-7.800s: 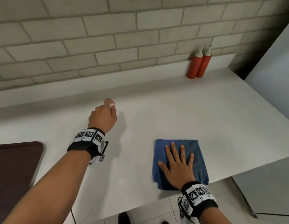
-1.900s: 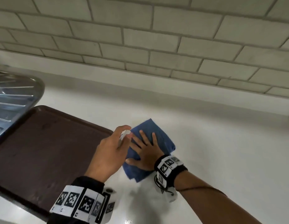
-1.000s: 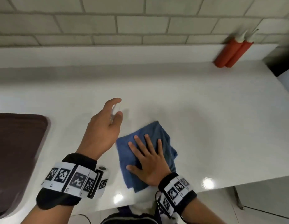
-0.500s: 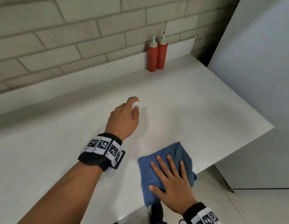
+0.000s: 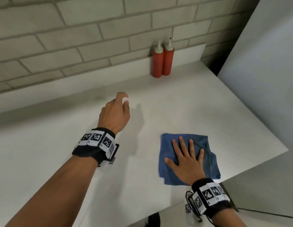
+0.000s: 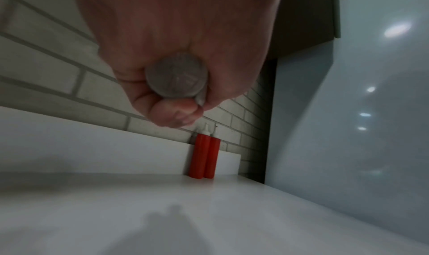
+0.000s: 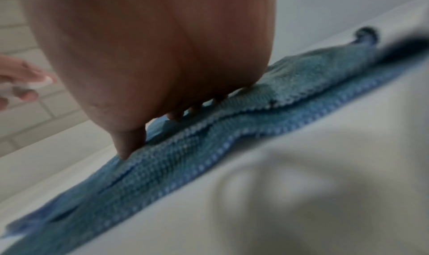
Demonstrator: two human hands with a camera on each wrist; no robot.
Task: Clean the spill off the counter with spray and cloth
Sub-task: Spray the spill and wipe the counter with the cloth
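We see the white worktop (image 5: 183,102) running along a pale brick wall (image 5: 77,38), its right end stopping beside a tall white panel (image 5: 265,71). On it, close to the front edge and toward the right front corner, lies the blue cloth (image 5: 208,154), a woven square folded in layers, flat, with its sides roughly in line with the front edge and one rumpled corner at the right. Our right hand (image 5: 186,163) rests flat on it, fingers straight and spread, pointing toward the wall, pressing the cloth down rather than gripping it. Our left hand (image 5: 113,114) is held above the middle of the worktop, well left of the cloth, its fingers curled tight around a small pale spray bottle (image 6: 177,77); in the left wrist view its round base faces the camera, and in the head view only its white top (image 5: 126,100) shows past the forefinger, so the bottle's long axis runs through the fist toward the back wall. Two red squeeze bottles (image 5: 162,61) stand upright, touching each other, against the back edge near the right rear corner.
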